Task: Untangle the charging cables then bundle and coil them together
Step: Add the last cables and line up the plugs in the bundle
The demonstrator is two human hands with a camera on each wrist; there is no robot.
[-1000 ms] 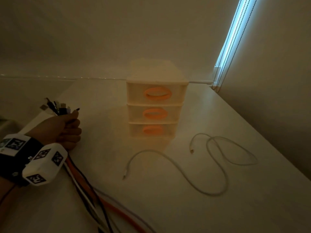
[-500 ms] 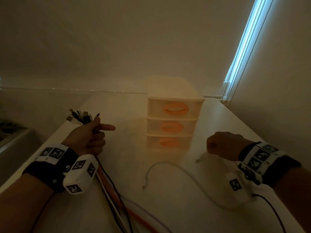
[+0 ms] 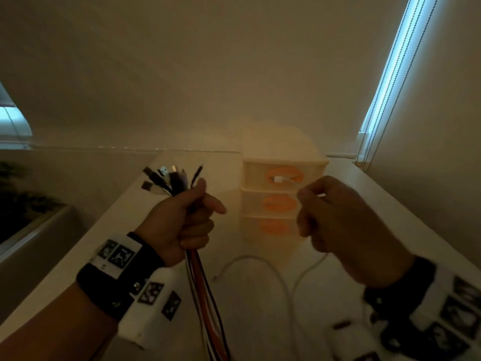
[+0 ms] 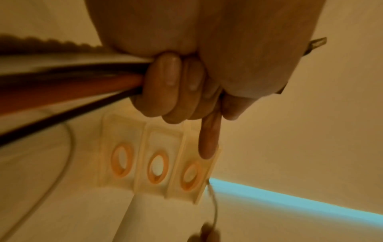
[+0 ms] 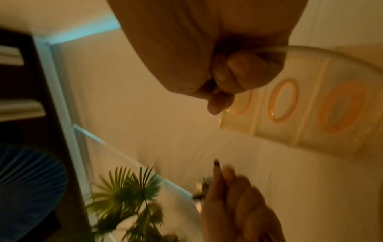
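Since a moment ago both hands have risen off the table [image 3: 260, 321] before the 3-drawer organiser [image 3: 283, 162]. The left hand [image 3: 182, 220] stays fisted around the cable bundle [image 3: 205, 287], plugs fanned above, index finger out, likely ready for another. The right hand [image 3: 335, 225] has pinched up the white cable [image 3: 302, 277], its plug end raised, slack trailing.

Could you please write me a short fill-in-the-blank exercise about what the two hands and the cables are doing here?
1. The bundle of cables is gripped by the ____ hand.
2. The right hand pinches a ____ cable.
3. The drawer unit has ____ orange handles.
4. The loose end of the white cable lies on the ____.

Missing words: left; white; three; table
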